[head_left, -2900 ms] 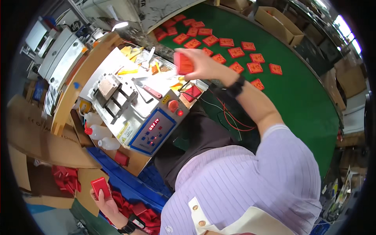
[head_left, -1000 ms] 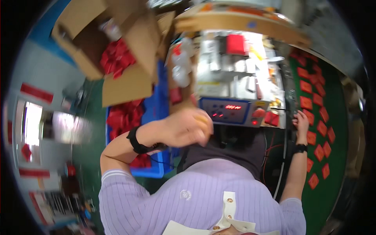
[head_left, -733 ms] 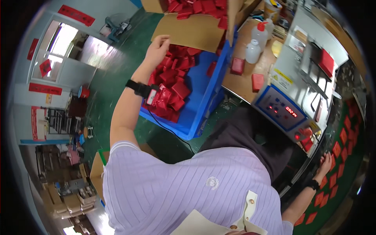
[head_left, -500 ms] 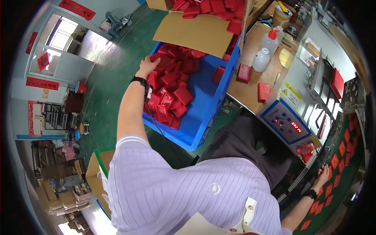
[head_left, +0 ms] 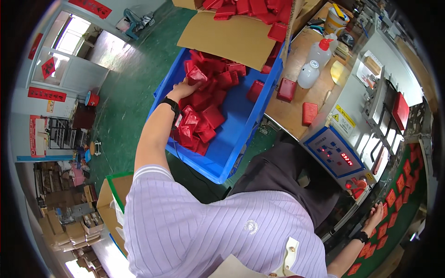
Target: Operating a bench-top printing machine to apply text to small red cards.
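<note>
My left hand [head_left: 185,88] reaches into the pile of red plastic cases in the blue crate [head_left: 230,167]. Its fingers close on the edge of a red case [head_left: 197,74], which is tipped up at the left side of the pile. Several loose red cases [head_left: 213,116] lie jumbled around and below the hand. Far to the right, my right hand [head_left: 376,217] is beside a green surface [head_left: 396,236] bearing rows of flat red pieces [head_left: 391,198]. Its fingers are partly bent and apart, with nothing visible in them.
A machine with a blue-framed control panel [head_left: 332,152] stands at right, a red case [head_left: 400,111] on top. Two red cases, a white bottle [head_left: 308,74] and a red-capped bottle [head_left: 320,51] stand on the wooden bench [head_left: 281,110]. A cardboard flap [head_left: 227,39] overhangs the crate.
My left hand has moved right, deeper over the pile, and a red case there is now tipped up at its fingers. My right hand has shifted slightly down and left.
</note>
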`<action>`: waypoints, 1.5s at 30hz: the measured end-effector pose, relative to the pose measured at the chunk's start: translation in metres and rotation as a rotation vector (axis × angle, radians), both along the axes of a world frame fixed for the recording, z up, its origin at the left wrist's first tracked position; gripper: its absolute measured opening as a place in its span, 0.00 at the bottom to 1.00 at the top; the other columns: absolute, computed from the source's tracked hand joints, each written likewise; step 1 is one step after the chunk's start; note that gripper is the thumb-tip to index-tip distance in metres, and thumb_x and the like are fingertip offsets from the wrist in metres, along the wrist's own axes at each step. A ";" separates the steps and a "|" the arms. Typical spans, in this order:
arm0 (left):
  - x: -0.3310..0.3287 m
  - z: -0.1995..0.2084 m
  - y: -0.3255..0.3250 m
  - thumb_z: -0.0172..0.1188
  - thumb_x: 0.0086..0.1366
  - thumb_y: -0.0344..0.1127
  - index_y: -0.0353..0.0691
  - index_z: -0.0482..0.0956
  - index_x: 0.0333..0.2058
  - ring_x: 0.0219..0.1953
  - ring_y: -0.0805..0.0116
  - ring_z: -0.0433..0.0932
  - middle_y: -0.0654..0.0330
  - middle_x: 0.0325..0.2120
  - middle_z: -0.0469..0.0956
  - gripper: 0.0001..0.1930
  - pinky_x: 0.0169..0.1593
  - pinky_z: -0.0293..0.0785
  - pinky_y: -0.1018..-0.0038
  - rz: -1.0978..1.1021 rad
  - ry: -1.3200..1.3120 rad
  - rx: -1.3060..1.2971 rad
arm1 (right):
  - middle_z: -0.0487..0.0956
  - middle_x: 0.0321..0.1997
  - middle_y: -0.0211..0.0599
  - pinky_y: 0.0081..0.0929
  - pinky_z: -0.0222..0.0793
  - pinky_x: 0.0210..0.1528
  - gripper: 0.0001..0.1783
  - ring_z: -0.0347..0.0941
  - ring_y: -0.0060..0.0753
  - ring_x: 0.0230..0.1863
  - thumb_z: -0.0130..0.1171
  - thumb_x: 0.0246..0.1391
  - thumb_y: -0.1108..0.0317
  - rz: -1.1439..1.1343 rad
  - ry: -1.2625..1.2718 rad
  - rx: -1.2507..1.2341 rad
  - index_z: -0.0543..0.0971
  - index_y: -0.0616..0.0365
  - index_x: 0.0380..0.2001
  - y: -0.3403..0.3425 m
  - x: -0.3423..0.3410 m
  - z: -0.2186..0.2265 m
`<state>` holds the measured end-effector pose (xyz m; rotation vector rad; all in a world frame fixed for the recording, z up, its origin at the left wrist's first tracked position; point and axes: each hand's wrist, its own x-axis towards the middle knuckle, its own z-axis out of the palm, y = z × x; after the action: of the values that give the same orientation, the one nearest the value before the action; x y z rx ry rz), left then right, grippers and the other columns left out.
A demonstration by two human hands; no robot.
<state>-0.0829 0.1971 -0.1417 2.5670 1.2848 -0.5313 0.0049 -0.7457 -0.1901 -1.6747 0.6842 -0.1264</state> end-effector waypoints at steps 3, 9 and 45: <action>-0.002 -0.026 0.020 0.47 0.50 0.72 0.35 0.51 0.61 0.61 0.51 0.58 0.46 0.55 0.63 0.51 0.63 0.49 0.64 -0.095 -0.150 -0.195 | 0.75 0.31 0.26 0.05 0.61 0.19 0.20 0.66 0.10 0.21 0.52 0.56 0.61 0.025 -0.001 0.023 0.70 0.58 0.50 0.004 0.003 -0.002; 0.032 0.018 -0.082 0.52 0.54 0.65 0.33 0.54 0.59 0.59 0.58 0.61 0.46 0.55 0.64 0.45 0.59 0.58 0.71 -0.040 -0.125 -0.297 | 0.75 0.31 0.27 0.05 0.62 0.20 0.19 0.67 0.10 0.22 0.52 0.56 0.62 0.022 -0.053 0.020 0.70 0.57 0.49 0.003 0.004 0.003; 0.350 0.061 -0.028 0.61 0.47 0.59 0.45 0.73 0.48 0.51 0.59 0.70 0.55 0.47 0.74 0.33 0.52 0.67 0.66 -0.729 -0.687 -0.541 | 0.69 0.19 0.24 0.09 0.53 0.12 0.10 0.60 0.13 0.13 0.52 0.55 0.61 -0.144 0.120 -0.069 0.74 0.54 0.35 0.042 0.010 0.027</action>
<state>0.2670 0.1690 -0.0809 2.3241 -0.0391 -0.0469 0.0149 -0.7036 -0.1628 -1.7085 0.9004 -0.1538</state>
